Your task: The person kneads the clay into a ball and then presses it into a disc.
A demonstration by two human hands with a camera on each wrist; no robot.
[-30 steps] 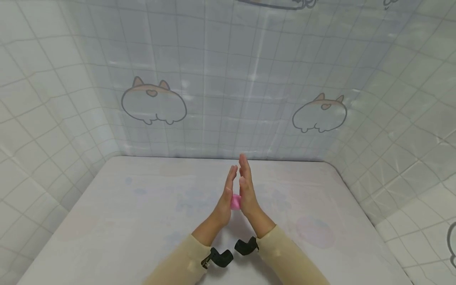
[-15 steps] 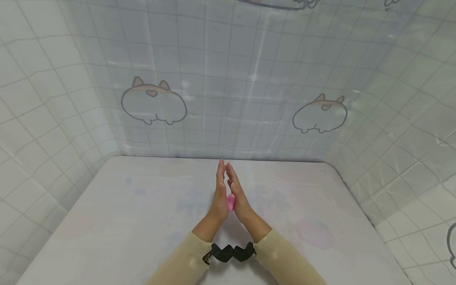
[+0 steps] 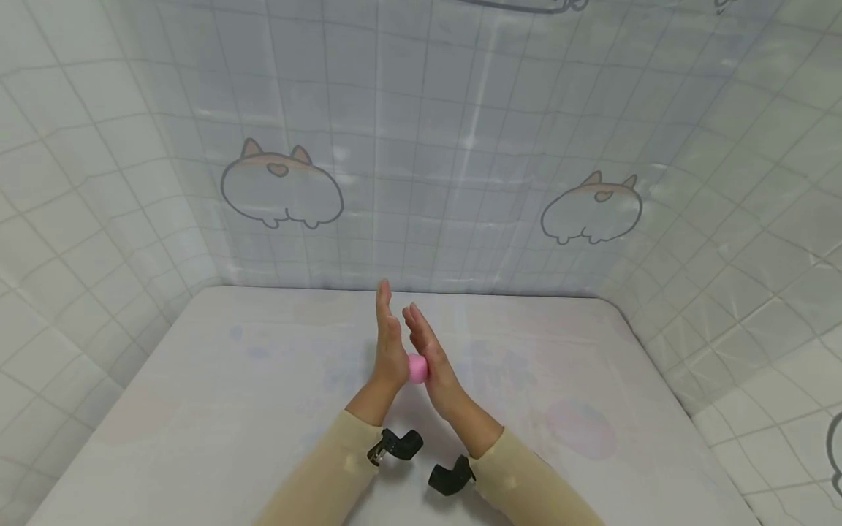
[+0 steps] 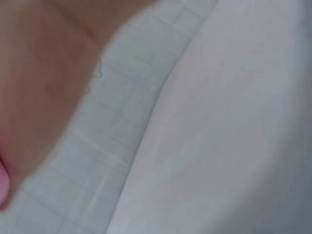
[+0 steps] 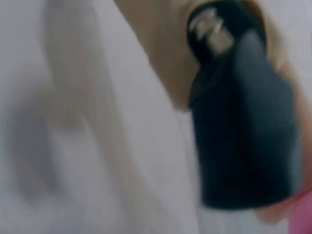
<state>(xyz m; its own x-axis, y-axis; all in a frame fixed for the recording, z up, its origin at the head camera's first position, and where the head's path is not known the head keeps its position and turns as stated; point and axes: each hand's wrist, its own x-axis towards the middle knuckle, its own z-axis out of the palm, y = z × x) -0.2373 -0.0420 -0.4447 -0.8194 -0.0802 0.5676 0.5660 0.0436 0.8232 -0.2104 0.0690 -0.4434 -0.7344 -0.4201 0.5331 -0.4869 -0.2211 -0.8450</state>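
A small ball of pink modelling clay sits between the heels of two palms in the head view. My left hand presses it from the left, fingers straight and pointing away. From the other side my right hand presses too, its straight fingers leaning left. Both hands are above the table, with a gap between the fingertips. At the left edge of the left wrist view, only a sliver of the pink clay shows. Pink clay also fills the lower right corner of the blurred right wrist view.
Below the hands is a white table with faint coloured patches. A grid-patterned curtain with animal drawings stands behind it, and similar sheets flank both sides. Black wrist cameras, left and right, jut inward from the beige sleeves.
The hands have shifted left and slid against each other: the left has gone forward, the right back towards the body. The clay moved left between them and looks rounder than half a second ago.
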